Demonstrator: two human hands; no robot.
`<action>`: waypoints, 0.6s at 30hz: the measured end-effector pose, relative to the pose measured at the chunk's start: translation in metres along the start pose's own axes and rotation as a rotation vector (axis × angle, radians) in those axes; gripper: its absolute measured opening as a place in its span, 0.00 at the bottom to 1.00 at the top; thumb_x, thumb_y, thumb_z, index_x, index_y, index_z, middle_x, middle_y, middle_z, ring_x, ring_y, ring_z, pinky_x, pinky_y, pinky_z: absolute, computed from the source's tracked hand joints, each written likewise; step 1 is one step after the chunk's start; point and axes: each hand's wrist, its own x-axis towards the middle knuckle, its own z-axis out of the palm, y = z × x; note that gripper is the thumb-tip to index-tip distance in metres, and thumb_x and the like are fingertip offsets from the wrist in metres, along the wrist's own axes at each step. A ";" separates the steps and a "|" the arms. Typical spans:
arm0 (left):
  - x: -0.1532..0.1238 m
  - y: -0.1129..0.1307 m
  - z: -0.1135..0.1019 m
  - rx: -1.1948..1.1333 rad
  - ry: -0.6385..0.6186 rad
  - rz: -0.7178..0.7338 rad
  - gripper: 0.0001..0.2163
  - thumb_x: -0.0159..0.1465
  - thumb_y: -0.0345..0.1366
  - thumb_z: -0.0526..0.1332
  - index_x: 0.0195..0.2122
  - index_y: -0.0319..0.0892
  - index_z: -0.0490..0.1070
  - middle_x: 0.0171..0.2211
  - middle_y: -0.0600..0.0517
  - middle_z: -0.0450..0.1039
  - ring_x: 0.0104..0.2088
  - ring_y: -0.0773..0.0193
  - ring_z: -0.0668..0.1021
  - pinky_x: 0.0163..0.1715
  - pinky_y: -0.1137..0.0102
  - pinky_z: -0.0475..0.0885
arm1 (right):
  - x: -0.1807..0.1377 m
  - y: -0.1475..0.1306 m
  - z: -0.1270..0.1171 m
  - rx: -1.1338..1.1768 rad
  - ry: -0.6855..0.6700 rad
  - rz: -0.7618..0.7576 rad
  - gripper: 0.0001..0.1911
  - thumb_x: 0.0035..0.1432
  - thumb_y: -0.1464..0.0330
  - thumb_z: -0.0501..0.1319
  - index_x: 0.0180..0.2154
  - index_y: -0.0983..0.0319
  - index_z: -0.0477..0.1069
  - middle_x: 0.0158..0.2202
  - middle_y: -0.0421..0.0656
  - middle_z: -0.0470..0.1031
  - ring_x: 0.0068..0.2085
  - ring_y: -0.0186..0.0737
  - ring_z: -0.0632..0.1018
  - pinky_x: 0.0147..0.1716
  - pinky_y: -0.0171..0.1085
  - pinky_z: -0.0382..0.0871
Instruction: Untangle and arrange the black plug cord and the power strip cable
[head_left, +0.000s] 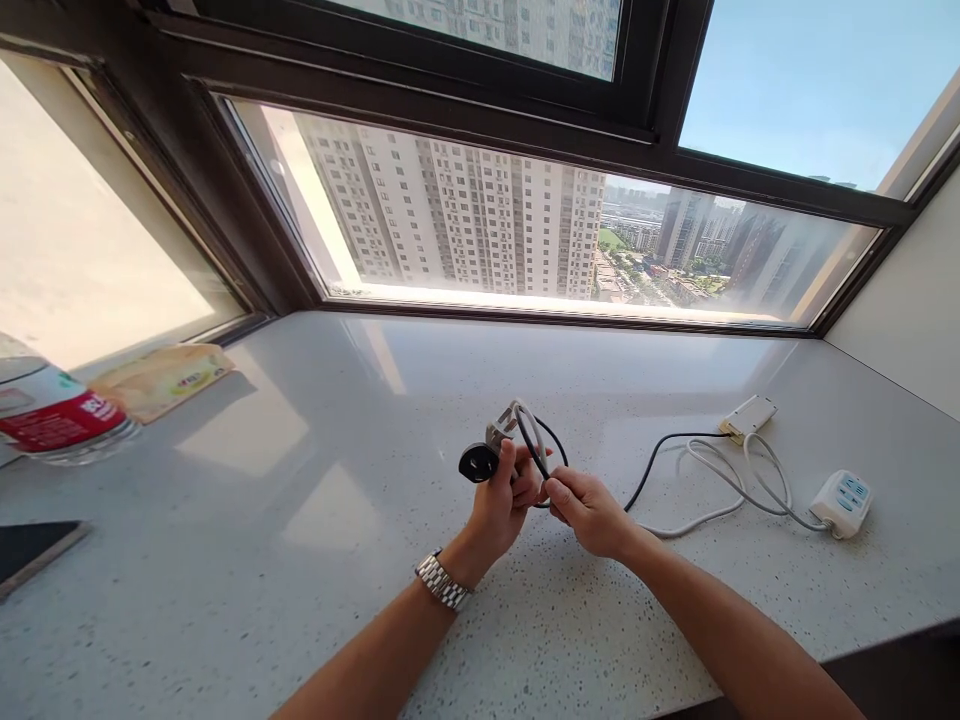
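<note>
My left hand (499,505) is closed around the ends of the cords, over the middle of the counter. A round black plug end (478,463) sticks out on its left side. Above the thumb a greyish plug with metal prongs (501,427) shows in part. A loop of white and black cords (529,425) rises between my hands. My right hand (589,510) pinches these cords low on the loop, close to my left fingers. From there the cords run right to a small white box (748,417) with a yellowish end and a white power strip (844,503).
The speckled white counter (225,540) meets a dark window frame (480,312) at the back. On the left are a large bottle with a red label (64,420), a yellowish packet (169,380) and a dark flat object (34,550). A pale wall (900,300) bounds the right.
</note>
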 end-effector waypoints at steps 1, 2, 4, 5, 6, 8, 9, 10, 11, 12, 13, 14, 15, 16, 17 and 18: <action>0.000 0.000 0.000 -0.017 0.004 0.000 0.28 0.46 0.62 0.65 0.27 0.36 0.73 0.12 0.63 0.44 0.14 0.76 0.50 0.16 0.76 0.52 | 0.000 0.000 0.000 -0.003 0.016 -0.006 0.21 0.62 0.51 0.50 0.28 0.61 0.60 0.19 0.33 0.53 0.20 0.29 0.55 0.19 0.31 0.48; 0.001 0.000 0.000 -0.033 0.014 0.005 0.28 0.46 0.61 0.65 0.29 0.36 0.74 0.12 0.63 0.44 0.14 0.76 0.50 0.16 0.76 0.52 | 0.000 -0.001 0.000 0.006 0.047 -0.015 0.21 0.62 0.51 0.50 0.28 0.61 0.60 0.19 0.33 0.54 0.21 0.29 0.55 0.19 0.31 0.49; 0.002 0.001 -0.001 -0.069 0.040 0.018 0.27 0.47 0.60 0.65 0.32 0.36 0.74 0.12 0.63 0.44 0.14 0.76 0.50 0.16 0.76 0.53 | -0.001 -0.002 -0.001 0.054 0.132 -0.031 0.21 0.63 0.50 0.48 0.29 0.61 0.61 0.19 0.33 0.54 0.20 0.30 0.55 0.19 0.31 0.49; 0.003 0.001 -0.002 -0.086 0.052 0.022 0.27 0.48 0.59 0.65 0.32 0.37 0.74 0.12 0.63 0.44 0.14 0.76 0.50 0.16 0.76 0.52 | -0.001 -0.002 -0.001 0.081 0.171 -0.035 0.22 0.63 0.50 0.47 0.30 0.61 0.61 0.18 0.33 0.54 0.20 0.30 0.55 0.19 0.31 0.49; 0.003 0.001 -0.002 -0.101 0.063 0.023 0.26 0.48 0.59 0.66 0.31 0.37 0.74 0.12 0.63 0.44 0.14 0.76 0.50 0.16 0.76 0.52 | -0.001 -0.003 -0.001 0.093 0.198 -0.038 0.22 0.63 0.50 0.47 0.30 0.61 0.60 0.18 0.32 0.53 0.20 0.30 0.54 0.19 0.31 0.48; 0.003 0.001 -0.002 -0.110 0.100 0.023 0.25 0.47 0.58 0.67 0.28 0.38 0.72 0.13 0.63 0.45 0.14 0.76 0.51 0.15 0.77 0.51 | -0.001 -0.004 0.000 0.025 0.209 -0.047 0.21 0.64 0.52 0.46 0.30 0.61 0.60 0.18 0.32 0.53 0.19 0.30 0.54 0.19 0.31 0.48; 0.003 0.000 -0.001 -0.099 0.129 0.021 0.25 0.46 0.58 0.67 0.26 0.38 0.70 0.13 0.63 0.45 0.14 0.77 0.51 0.15 0.77 0.51 | -0.002 -0.004 0.001 -0.058 0.197 -0.060 0.20 0.64 0.53 0.47 0.29 0.61 0.60 0.18 0.33 0.53 0.19 0.30 0.55 0.20 0.31 0.48; 0.002 -0.001 0.000 -0.079 0.159 0.015 0.25 0.44 0.58 0.68 0.24 0.38 0.68 0.13 0.63 0.45 0.14 0.77 0.52 0.15 0.77 0.50 | -0.003 -0.004 0.002 -0.157 0.182 -0.079 0.19 0.64 0.55 0.48 0.28 0.61 0.60 0.18 0.33 0.54 0.20 0.30 0.55 0.21 0.31 0.48; 0.001 -0.001 0.002 -0.054 0.186 0.009 0.26 0.42 0.58 0.69 0.24 0.38 0.67 0.13 0.63 0.45 0.14 0.77 0.52 0.14 0.78 0.50 | -0.003 -0.005 0.004 -0.259 0.167 -0.099 0.18 0.64 0.57 0.48 0.27 0.61 0.60 0.18 0.34 0.55 0.20 0.30 0.56 0.21 0.31 0.48; 0.000 -0.002 0.003 -0.027 0.208 0.005 0.27 0.41 0.58 0.70 0.24 0.38 0.67 0.13 0.64 0.46 0.14 0.78 0.52 0.14 0.78 0.49 | -0.004 -0.005 0.005 -0.353 0.154 -0.115 0.17 0.64 0.59 0.48 0.27 0.61 0.60 0.19 0.35 0.56 0.21 0.30 0.57 0.22 0.32 0.48; -0.001 -0.003 0.004 0.001 0.218 0.002 0.27 0.39 0.58 0.70 0.25 0.37 0.67 0.13 0.64 0.46 0.14 0.78 0.51 0.14 0.78 0.48 | -0.005 -0.005 0.006 -0.433 0.144 -0.129 0.16 0.64 0.60 0.48 0.26 0.61 0.59 0.19 0.35 0.58 0.21 0.31 0.58 0.23 0.32 0.48; -0.002 -0.003 0.005 0.025 0.218 0.001 0.27 0.39 0.57 0.71 0.26 0.37 0.69 0.13 0.63 0.47 0.14 0.78 0.52 0.14 0.79 0.48 | -0.006 -0.005 0.007 -0.502 0.137 -0.140 0.16 0.65 0.61 0.48 0.26 0.61 0.60 0.20 0.36 0.59 0.22 0.31 0.58 0.23 0.32 0.48; -0.002 -0.002 0.005 0.045 0.211 0.003 0.27 0.39 0.56 0.71 0.28 0.36 0.70 0.14 0.63 0.49 0.15 0.78 0.53 0.14 0.79 0.48 | -0.006 -0.005 0.008 -0.566 0.127 -0.147 0.15 0.65 0.62 0.48 0.27 0.61 0.60 0.21 0.37 0.61 0.22 0.31 0.59 0.24 0.32 0.47; -0.002 -0.001 0.005 0.057 0.203 0.004 0.27 0.40 0.55 0.71 0.29 0.36 0.70 0.14 0.62 0.51 0.15 0.77 0.55 0.14 0.78 0.50 | -0.006 -0.005 0.008 -0.629 0.107 -0.151 0.15 0.65 0.63 0.48 0.28 0.61 0.61 0.22 0.37 0.63 0.22 0.32 0.60 0.24 0.33 0.47; -0.001 0.000 0.004 0.057 0.197 0.000 0.26 0.42 0.55 0.71 0.29 0.36 0.70 0.14 0.61 0.53 0.15 0.76 0.57 0.14 0.78 0.51 | -0.006 -0.004 0.009 -0.691 0.079 -0.153 0.14 0.65 0.63 0.48 0.28 0.61 0.62 0.23 0.38 0.64 0.23 0.32 0.61 0.24 0.33 0.47; 0.001 0.002 0.003 0.041 0.191 -0.011 0.25 0.43 0.55 0.70 0.28 0.37 0.69 0.14 0.60 0.55 0.15 0.75 0.59 0.14 0.78 0.53 | -0.006 -0.004 0.009 -0.747 0.044 -0.154 0.14 0.65 0.64 0.48 0.29 0.61 0.63 0.23 0.38 0.65 0.23 0.32 0.62 0.24 0.33 0.46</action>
